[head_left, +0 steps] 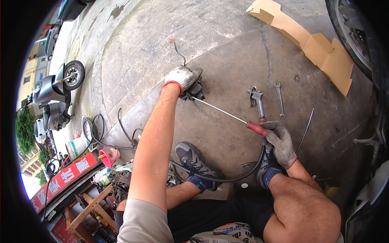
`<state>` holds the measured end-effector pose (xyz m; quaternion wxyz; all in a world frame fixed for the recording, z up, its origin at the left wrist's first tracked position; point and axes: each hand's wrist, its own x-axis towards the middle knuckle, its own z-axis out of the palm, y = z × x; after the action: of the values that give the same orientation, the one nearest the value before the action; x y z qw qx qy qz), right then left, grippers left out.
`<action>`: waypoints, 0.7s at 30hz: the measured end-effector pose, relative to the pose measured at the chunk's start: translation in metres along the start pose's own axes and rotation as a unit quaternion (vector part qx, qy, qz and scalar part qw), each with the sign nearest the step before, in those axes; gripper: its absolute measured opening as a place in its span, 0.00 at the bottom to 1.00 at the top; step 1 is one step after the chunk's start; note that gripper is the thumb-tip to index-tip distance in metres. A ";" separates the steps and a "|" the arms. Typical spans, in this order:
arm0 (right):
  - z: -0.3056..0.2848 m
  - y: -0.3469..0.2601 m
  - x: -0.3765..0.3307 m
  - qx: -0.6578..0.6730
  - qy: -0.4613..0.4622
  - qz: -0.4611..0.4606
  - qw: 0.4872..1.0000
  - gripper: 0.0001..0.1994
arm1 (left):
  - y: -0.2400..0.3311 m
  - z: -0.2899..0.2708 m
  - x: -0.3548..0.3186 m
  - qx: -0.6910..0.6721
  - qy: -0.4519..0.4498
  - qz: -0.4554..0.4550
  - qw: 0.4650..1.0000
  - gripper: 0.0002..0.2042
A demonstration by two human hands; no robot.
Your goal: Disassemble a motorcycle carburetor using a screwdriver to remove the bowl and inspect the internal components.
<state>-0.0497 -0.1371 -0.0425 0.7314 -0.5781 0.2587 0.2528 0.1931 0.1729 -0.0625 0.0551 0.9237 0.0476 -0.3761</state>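
Note:
My left hand (180,77), in a pale work glove with a red cuff, is closed over a dark, greasy mechanical part (196,90) on the concrete. A thin wire (178,52) runs from the part to a small red connector (171,40). My right hand (281,142), in a grey-stained glove, grips a long screwdriver (256,128) by its red handle. Its shaft slants up and left, and the tip meets the part below my left hand; the exact contact spot is too small to tell. Near my right hand lies an air blow gun (258,103).
A combination wrench (279,99) and a thin metal rod (306,129) lie to the right. A black hose (202,177) crosses by my feet. Flattened cardboard (314,46) lies near a vehicle wheel (350,32). Pink bucket (109,156), wooden crate (91,208) and scooter (52,93) are left.

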 end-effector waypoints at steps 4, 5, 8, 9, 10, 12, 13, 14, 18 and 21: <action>0.001 -0.002 0.000 0.001 -0.004 0.004 1.000 0.10 | 0.001 0.000 0.001 0.000 -0.004 -0.004 1.000 0.35; 0.002 -0.004 -0.001 -0.002 -0.005 0.003 1.000 0.10 | 0.001 0.000 0.001 -0.007 -0.009 -0.006 1.000 0.35; 0.002 -0.004 -0.001 -0.007 -0.003 0.002 1.000 0.10 | 0.000 0.001 0.001 -0.004 -0.004 -0.005 1.000 0.35; 0.003 -0.004 -0.001 -0.009 0.001 0.003 1.000 0.10 | -0.001 0.002 0.002 -0.004 -0.004 -0.005 1.000 0.35; 0.003 -0.004 -0.001 -0.009 0.001 0.003 1.000 0.10 | -0.002 0.002 0.002 0.002 0.003 -0.003 1.000 0.35; 0.003 -0.004 -0.001 -0.008 0.001 0.004 1.000 0.10 | -0.002 0.004 0.003 0.008 0.011 0.000 1.000 0.35; 0.003 -0.004 0.000 -0.008 0.001 0.004 1.000 0.10 | -0.002 0.004 0.004 0.006 0.011 -0.001 1.000 0.35; 0.003 -0.005 0.000 -0.012 0.000 0.002 1.000 0.10 | -0.002 0.004 0.004 0.005 0.012 -0.003 1.000 0.35; 0.002 0.002 0.001 -0.008 -0.002 -0.005 1.000 0.10 | -0.002 0.004 0.003 0.000 0.011 -0.005 1.000 0.35; 0.001 0.002 0.002 -0.012 -0.004 -0.005 1.000 0.11 | -0.001 0.004 0.003 -0.001 0.016 -0.001 1.000 0.34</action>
<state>-0.0495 -0.1357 -0.0449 0.7268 -0.5870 0.2502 0.2542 0.1922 0.1736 -0.0680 0.0547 0.9297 0.0493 -0.3609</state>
